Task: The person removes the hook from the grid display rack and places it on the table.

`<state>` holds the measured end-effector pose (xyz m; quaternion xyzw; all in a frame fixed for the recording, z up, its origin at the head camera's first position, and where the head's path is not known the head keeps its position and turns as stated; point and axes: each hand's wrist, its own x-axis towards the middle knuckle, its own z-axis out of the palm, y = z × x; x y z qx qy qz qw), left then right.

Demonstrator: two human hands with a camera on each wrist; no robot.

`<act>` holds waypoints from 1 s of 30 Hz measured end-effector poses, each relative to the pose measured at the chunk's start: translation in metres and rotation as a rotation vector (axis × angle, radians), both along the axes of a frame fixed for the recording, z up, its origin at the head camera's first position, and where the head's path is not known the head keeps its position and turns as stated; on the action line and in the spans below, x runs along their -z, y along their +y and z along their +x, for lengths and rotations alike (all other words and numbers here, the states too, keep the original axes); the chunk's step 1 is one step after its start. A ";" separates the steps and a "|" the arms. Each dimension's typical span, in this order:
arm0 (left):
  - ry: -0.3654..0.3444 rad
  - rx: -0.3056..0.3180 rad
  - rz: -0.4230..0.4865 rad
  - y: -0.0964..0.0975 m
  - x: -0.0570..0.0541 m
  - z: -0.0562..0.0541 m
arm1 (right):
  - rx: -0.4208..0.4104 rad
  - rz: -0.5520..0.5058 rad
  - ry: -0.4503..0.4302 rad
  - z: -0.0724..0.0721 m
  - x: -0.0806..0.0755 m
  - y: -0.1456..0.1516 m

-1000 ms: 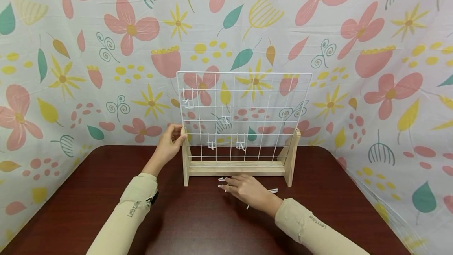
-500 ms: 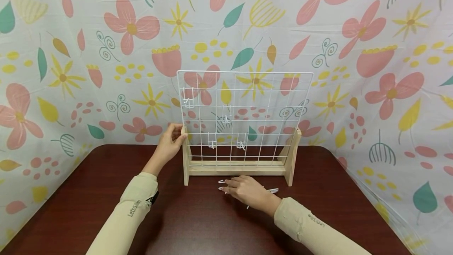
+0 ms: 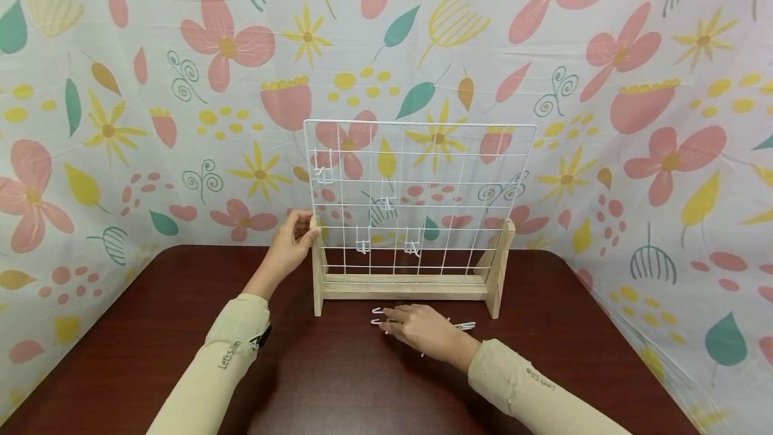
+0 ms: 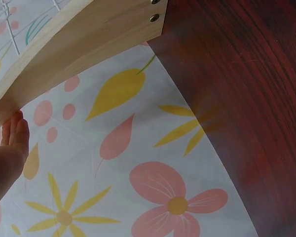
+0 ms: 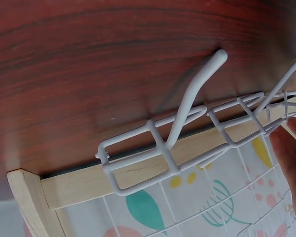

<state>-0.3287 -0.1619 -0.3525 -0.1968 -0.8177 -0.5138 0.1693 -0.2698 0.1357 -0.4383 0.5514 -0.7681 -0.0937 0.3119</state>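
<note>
A white wire grid panel stands upright in a wooden stand. My left hand grips the top of the left wooden upright, thumb in front. In the left wrist view its fingers lie against that upright. My right hand is low over the table before the stand, covering much of a group of white wire hooks. In the right wrist view its fingertips pinch the far hook; a nearer hook lies free.
Several white hooks hang on the grid, one at upper left and one lower down. The dark red-brown table ends at a flowered cloth behind the stand.
My right hand and the hook tips by its fingers have shifted very slightly toward me. The left hand keeps its grip on the upright, and the stand stays put.
</note>
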 end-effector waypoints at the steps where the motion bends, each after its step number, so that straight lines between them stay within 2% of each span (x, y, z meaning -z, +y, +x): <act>1: -0.002 0.002 -0.002 0.000 0.000 0.000 | 0.001 -0.002 -0.003 0.000 0.000 0.000; 6: -0.009 0.008 0.000 -0.001 -0.001 0.000 | -0.001 -0.014 -0.007 0.002 0.001 0.000; 12: -0.003 0.002 0.003 0.000 0.000 -0.001 | -0.009 -0.030 0.033 0.002 0.004 -0.001; 18: -0.007 -0.007 -0.004 0.000 0.002 -0.002 | 0.018 -0.005 0.067 0.004 0.006 -0.002; 26: 0.062 0.009 0.010 0.001 0.001 0.003 | 0.027 -0.003 0.083 0.008 0.005 -0.003; 30: 0.008 0.008 0.007 0.001 -0.001 0.002 | 0.025 0.000 0.097 0.008 0.006 -0.003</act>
